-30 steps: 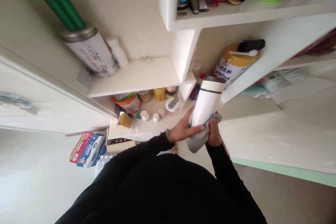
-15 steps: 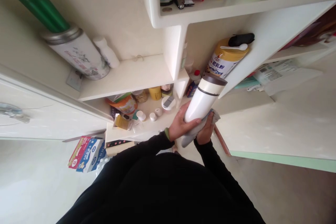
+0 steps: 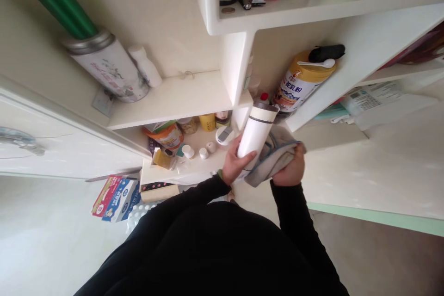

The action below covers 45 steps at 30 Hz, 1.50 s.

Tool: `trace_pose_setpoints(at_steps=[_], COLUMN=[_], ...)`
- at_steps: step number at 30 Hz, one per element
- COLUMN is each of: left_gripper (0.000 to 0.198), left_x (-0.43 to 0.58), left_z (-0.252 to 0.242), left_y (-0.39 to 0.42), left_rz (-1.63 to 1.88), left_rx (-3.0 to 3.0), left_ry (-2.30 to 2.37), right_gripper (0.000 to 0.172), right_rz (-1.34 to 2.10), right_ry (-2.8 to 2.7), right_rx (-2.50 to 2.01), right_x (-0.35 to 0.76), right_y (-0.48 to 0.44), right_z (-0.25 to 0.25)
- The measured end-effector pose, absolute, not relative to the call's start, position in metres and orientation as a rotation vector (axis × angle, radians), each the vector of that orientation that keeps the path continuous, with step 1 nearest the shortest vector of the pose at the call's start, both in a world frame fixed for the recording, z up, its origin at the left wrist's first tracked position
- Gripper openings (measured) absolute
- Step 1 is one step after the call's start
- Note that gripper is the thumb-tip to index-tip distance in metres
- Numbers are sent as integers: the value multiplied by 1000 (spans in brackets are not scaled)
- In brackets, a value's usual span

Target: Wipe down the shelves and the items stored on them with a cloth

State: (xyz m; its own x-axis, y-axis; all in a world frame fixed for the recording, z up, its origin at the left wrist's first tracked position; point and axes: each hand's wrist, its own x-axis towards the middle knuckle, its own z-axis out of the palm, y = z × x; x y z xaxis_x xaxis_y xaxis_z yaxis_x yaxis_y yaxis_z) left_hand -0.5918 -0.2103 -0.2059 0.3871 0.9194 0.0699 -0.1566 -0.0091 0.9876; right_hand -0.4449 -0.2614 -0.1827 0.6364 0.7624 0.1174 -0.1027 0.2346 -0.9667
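A white thermos flask [image 3: 255, 134] with a dark brown lid tilts slightly to the right in front of the shelves. My left hand [image 3: 234, 162] is wrapped round its lower part. In my right hand [image 3: 292, 169] is a grey cloth [image 3: 275, 159] with a blue edge, bunched and spread beside the flask. Part of the cloth lies behind the flask, and whether it touches the flask there is hidden. Behind the lid, a milk powder tin [image 3: 294, 85] with a yellow lid stands in a cubby, a white scoop [image 3: 317, 63] and a black case [image 3: 327, 53] on top.
On the left shelf stand a flowered canister [image 3: 111, 69] with a green top and a small white bottle [image 3: 145, 65]. Below are white-capped bottles [image 3: 188, 151], a yellow jar [image 3: 207, 122] and an orange pouch [image 3: 169, 138]. Boxes [image 3: 116, 199] lie at lower left.
My right hand has moved right, away from the flask, drawing the cloth out wider. The flask has shifted a little left and stands more upright. The view has shifted slightly.
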Motion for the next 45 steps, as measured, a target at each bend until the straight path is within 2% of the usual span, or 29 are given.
trace_pose_setpoints(at_steps=[5,8,10,13,20,25,28,34,38,42,45], left_gripper=[77,64,59,60,70,63,62,71,66,68,71], left_x=[-590,-588,-588,-588,-598,-609,-617,-644,-663,-675,-679], left_z=[-210,-214,-216,-216,-188,-168,-165,-154,-152,-161,-165], left_y=[-209,-211,-211,-207,-211,-228,-225,-211,-216,-221,-228], left_rz=[1055,1053,1043,1056,1082,1066,1164,1257,1230,1208,1186], left_rx=[1385,1411,1416,1424,1467,1368,1332,1320,1312,1152,1156], left_ry=[747,666,663,644,609,668,704,779,766,796,792], right_gripper=[90,109,114,107,80,57,59,64,54,51,47], right_rz=[523,479,432,385,296,407,534,811,756,768,779], right_ry=[-703,-778,-772,-759,-774,-748,-769,-1071,-1212,-1153,-1053], right_rx=[-1311,-1426,-1476,-1474,-1379,-1198,-1279,-1278,-1224,-1228,-1228], right_x=[-481,-503,-508,-503,-474,-473,-496,-547,-551,-538,-538], right_y=[-268,-266,-261,-253,-229,-221,-232,-268,-287,-291,-283], right_z=[-160,-168,-172,-168,-135,-122,-134,-191,-221,-226,-208])
